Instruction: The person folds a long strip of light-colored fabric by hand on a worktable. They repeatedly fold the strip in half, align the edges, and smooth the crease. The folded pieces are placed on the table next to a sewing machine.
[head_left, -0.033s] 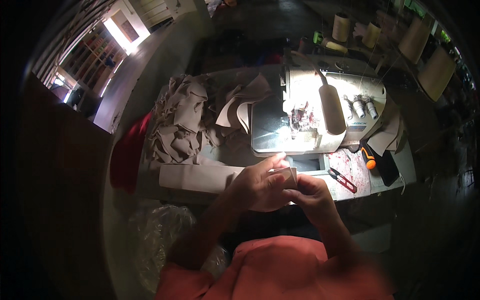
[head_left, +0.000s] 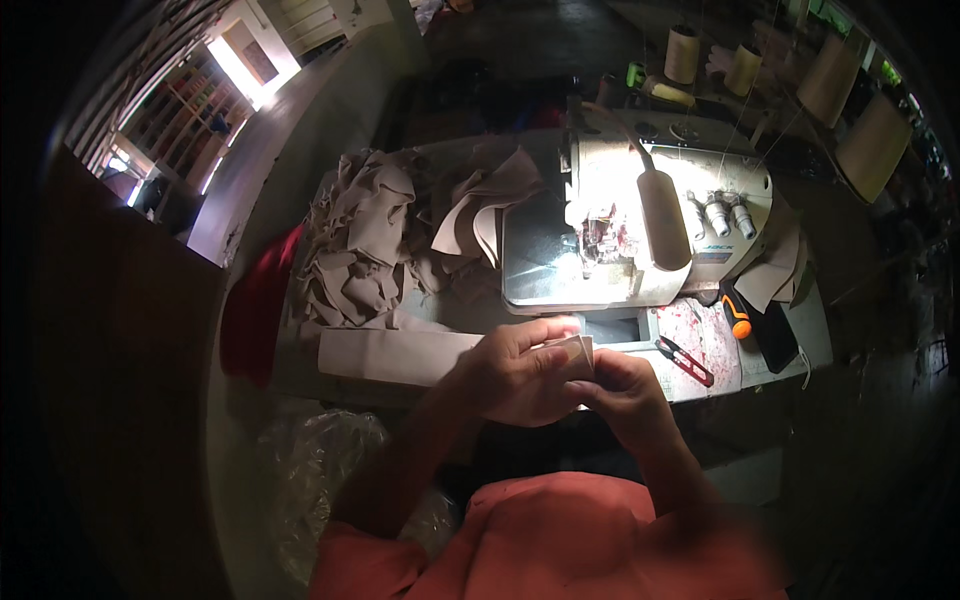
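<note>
Head view: left hand (head_left: 515, 372) and right hand (head_left: 628, 390) meet in front of the sewing machine (head_left: 725, 185). Fabric layers (head_left: 575, 357), pale, sit between them, above the near edge of the bench (head_left: 816, 332). Left grip clamped on the layers, thumb on top; right grip pinched on their right edge, thumb and fingers together. How many layers: can't tell, fingers cover most.

Risks, judged: loose edges could slip out of line if either pinch eases or the two hands pull unevenly. A dropped layer could fall off the near edge, or into the dark recess (head_left: 618, 328) just behind the hands. Folded strip (head_left: 395, 355) lies beside and partly behind the left wrist; a sleeve or forearm sweep could drag it, and it could get mixed up with the scrap pile (head_left: 375, 215), same colour. Red-handled snips (head_left: 688, 362) lie near the right hand; a careless reach could knock them or nick cloth.
</note>
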